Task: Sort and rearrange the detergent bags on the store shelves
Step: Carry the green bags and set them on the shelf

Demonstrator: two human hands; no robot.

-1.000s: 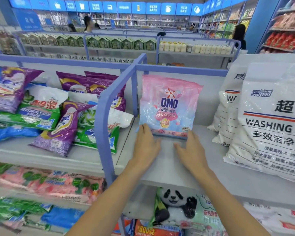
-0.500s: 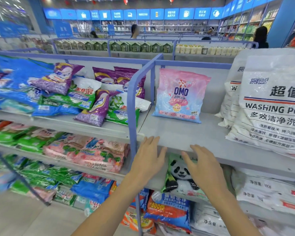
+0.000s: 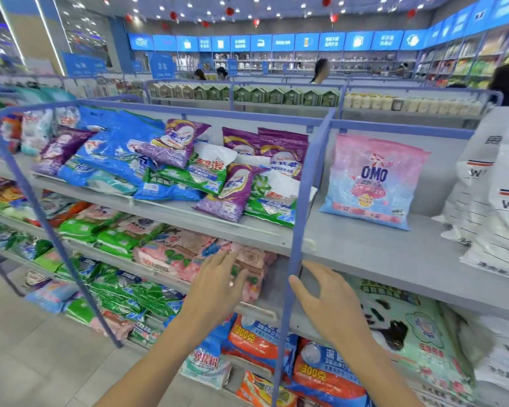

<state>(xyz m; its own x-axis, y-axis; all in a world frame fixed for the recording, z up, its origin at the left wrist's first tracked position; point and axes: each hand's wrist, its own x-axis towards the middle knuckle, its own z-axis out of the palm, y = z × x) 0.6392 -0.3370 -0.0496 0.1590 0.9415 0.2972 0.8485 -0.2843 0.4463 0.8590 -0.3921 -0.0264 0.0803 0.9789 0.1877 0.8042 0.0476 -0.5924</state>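
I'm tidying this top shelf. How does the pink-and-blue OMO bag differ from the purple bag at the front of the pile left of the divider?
The pink-and-blue OMO detergent bag stands upright against the back panel, touching no other bag; the purple detergent bag lies slanted across green-and-white bags. The OMO bag looks wider and squarer, the purple bag narrower. Both sit on the grey top shelf.

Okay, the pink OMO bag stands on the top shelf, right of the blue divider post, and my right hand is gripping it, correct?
Not quite. The right hand grips nothing: it is open, lower down, well apart from the pink OMO bag. The bag does stand on the top shelf, right of the blue divider post; the head view shows it.
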